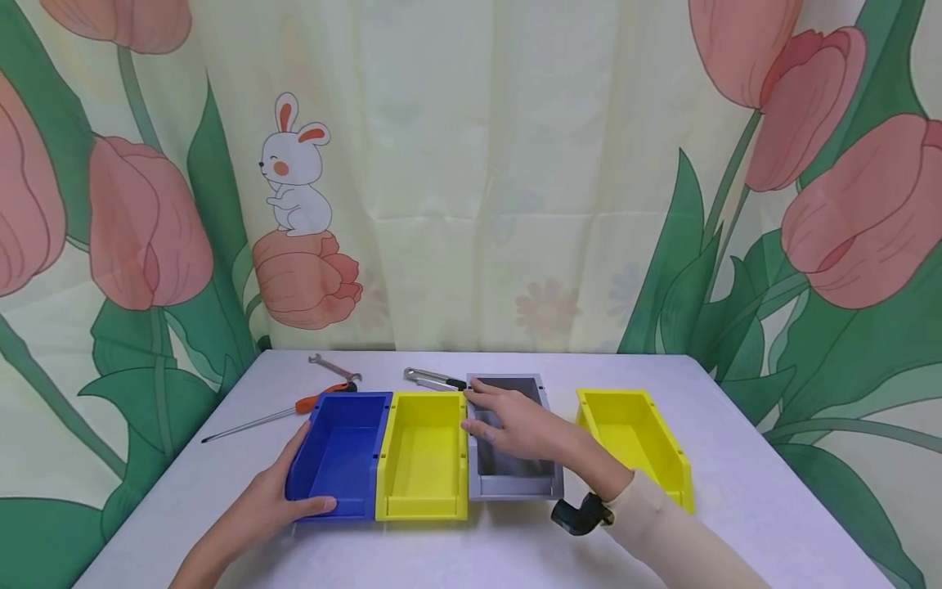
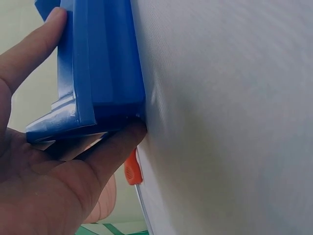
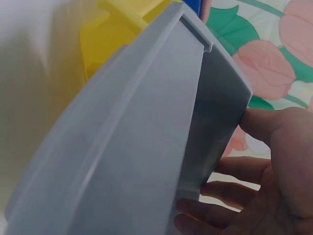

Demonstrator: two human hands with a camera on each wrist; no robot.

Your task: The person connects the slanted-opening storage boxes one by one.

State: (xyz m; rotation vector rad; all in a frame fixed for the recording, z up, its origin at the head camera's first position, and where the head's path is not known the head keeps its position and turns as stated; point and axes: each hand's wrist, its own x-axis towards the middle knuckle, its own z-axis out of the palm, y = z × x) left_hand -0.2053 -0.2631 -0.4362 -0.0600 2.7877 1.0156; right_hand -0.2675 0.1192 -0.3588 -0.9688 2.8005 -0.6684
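My left hand (image 1: pixel 268 499) grips the blue bin (image 1: pixel 342 458) at its left front corner. The thumb lies on the front lip and the other fingers run along the outer left side, as the left wrist view also shows of the blue bin (image 2: pixel 110 58). My right hand (image 1: pixel 522 421) reaches over the grey bin (image 1: pixel 515 488) and holds its left wall, thumb on the inner side. In the right wrist view the fingers (image 3: pixel 234 188) meet the edge of the grey bin (image 3: pixel 132 137). A yellow bin (image 1: pixel 423 509) stands between the blue and grey ones, side by side.
A second yellow bin (image 1: pixel 625 421) stands apart at the right. An orange-handled screwdriver (image 1: pixel 312 402) and an open-ended wrench (image 1: pixel 334 367) lie at the back left. Behind the bins lies a metal tool with a black grip (image 1: pixel 441 380). A printed curtain (image 1: pixel 471 245) hangs behind the table (image 1: pixel 243 409).
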